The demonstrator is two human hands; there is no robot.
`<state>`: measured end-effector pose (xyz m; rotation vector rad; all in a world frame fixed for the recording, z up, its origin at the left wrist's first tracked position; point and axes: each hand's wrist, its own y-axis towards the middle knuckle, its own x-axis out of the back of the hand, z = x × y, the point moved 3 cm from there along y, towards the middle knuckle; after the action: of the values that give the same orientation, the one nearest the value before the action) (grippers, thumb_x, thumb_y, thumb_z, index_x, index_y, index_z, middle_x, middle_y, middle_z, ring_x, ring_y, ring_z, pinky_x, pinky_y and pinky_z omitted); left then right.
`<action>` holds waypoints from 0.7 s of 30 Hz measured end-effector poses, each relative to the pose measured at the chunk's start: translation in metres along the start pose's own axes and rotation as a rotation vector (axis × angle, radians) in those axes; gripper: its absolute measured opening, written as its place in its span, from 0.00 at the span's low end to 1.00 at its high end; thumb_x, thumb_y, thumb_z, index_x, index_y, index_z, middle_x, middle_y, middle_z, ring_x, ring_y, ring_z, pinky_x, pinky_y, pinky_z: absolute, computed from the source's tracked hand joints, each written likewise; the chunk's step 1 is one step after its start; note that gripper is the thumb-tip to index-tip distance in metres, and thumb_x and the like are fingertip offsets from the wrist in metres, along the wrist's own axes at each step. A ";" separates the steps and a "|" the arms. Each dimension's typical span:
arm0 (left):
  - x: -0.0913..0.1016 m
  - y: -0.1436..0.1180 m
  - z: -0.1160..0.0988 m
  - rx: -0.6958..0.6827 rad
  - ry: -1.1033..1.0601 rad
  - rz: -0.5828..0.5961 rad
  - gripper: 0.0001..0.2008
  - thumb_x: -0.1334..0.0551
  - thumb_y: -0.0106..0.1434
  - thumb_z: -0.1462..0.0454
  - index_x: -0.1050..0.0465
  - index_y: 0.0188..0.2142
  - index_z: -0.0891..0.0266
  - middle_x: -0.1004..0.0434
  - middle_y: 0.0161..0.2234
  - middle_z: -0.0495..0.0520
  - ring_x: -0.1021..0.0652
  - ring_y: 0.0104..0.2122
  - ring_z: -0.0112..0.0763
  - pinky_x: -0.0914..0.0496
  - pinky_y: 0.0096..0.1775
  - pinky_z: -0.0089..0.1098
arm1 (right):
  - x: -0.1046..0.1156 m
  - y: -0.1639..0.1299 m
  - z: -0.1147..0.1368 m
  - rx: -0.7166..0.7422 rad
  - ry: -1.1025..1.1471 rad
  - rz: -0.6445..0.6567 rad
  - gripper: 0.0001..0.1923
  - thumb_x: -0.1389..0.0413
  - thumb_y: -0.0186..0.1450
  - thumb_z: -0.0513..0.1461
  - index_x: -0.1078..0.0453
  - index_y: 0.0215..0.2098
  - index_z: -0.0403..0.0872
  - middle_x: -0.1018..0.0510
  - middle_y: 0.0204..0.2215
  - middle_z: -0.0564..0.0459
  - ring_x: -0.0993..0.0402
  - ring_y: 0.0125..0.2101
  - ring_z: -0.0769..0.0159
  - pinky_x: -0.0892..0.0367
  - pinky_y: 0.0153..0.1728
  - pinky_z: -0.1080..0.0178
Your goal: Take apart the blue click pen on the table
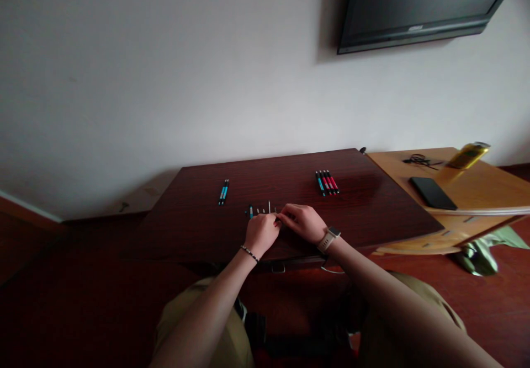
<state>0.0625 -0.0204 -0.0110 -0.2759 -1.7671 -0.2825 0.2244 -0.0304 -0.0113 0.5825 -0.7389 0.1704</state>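
Head view: both hands' fingers [280, 220] pinch a small pen part [278, 222]; axis unclear.

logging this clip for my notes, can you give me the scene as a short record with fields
setting: dark wooden desk against a white wall, wall-mounted tv above
left hand: left hand closed, fingertips meeting the right hand's over small pen parts
right hand: right hand, watch on wrist, pinching something small, too tiny to tell
desk left: two blue pens side by side
desk right: row of blue and red pens
side table: black phone, yellow can, black cable
floor: green bag
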 end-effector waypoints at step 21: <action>-0.007 -0.001 -0.010 -0.097 0.062 0.012 0.13 0.43 0.71 0.62 0.19 0.43 0.58 0.14 0.40 0.60 0.15 0.42 0.44 0.27 0.45 0.37 | -0.001 0.000 -0.005 -0.094 -0.117 -0.056 0.15 0.49 0.76 0.44 0.31 0.32 0.50 0.20 0.31 0.52 0.25 0.30 0.64 0.41 0.32 0.65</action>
<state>0.0727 -0.0249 -0.0164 -0.3437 -1.6930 -0.3653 0.2265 -0.0270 -0.0151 0.5261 -0.8390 0.0497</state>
